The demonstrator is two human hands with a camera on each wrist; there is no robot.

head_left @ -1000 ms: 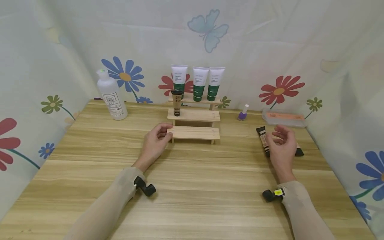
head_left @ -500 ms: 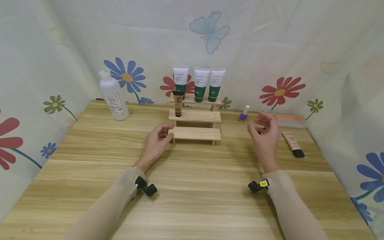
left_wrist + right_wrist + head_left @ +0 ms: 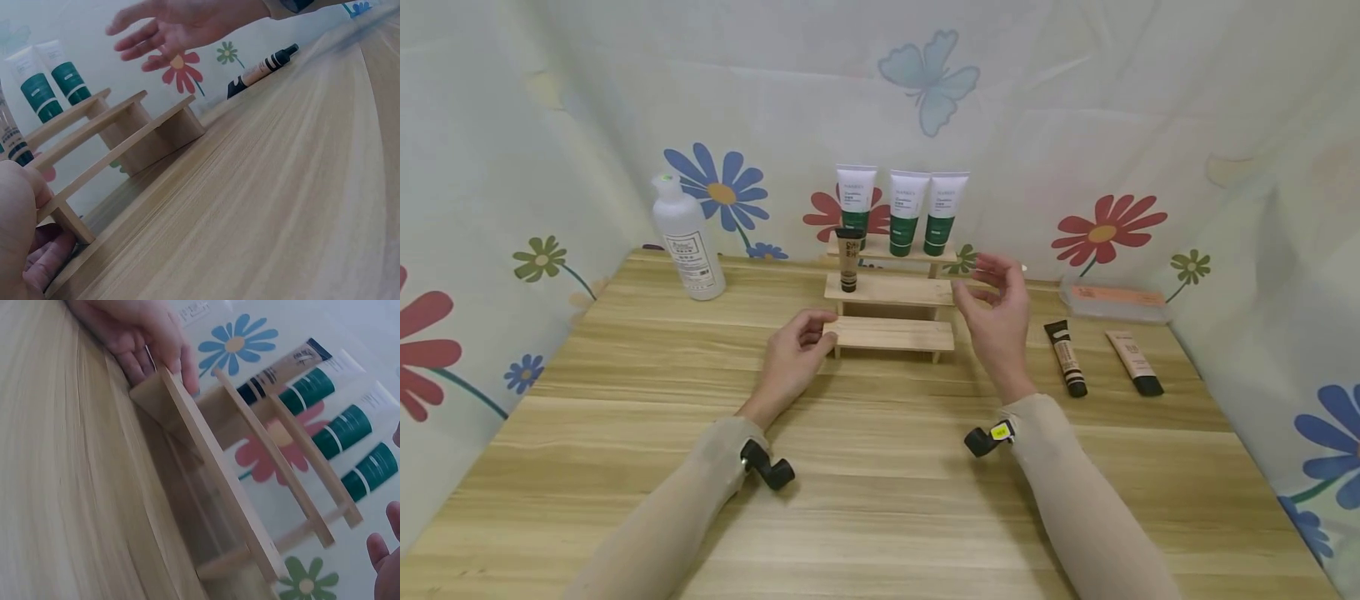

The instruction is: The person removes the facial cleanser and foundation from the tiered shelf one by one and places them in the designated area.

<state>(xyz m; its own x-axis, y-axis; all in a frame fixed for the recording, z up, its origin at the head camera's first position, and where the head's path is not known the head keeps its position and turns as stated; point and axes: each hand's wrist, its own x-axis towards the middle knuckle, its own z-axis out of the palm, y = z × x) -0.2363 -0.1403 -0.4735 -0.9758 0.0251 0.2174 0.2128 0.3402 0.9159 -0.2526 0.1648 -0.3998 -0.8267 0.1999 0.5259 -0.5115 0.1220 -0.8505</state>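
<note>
"Wooden rack [image 3: 891, 336] on the surface [image 3: 865, 475]: who has it?"

"The left hand [image 3: 793, 354] grips its front left end. The right hand [image 3: 1002, 321], loosely open and holding nothing, has moved from the loose dark tube [image 3: 1066, 358] to beside the rack's right end."

"Meaning?"

"Attention seems to be on the rack, not that tube."

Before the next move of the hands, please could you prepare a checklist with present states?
1. Left hand grips lowest step: ok.
2. Right hand empty: ok.
3. Three green-and-white tubes upright on top step: ok.
4. Small brown tube upright on middle step: ok.
5. Black-and-tan tube and beige tube upright: not ok, both lie on the table.
6. White-tipped object upright: cannot tell, mostly hidden behind right hand.
</note>
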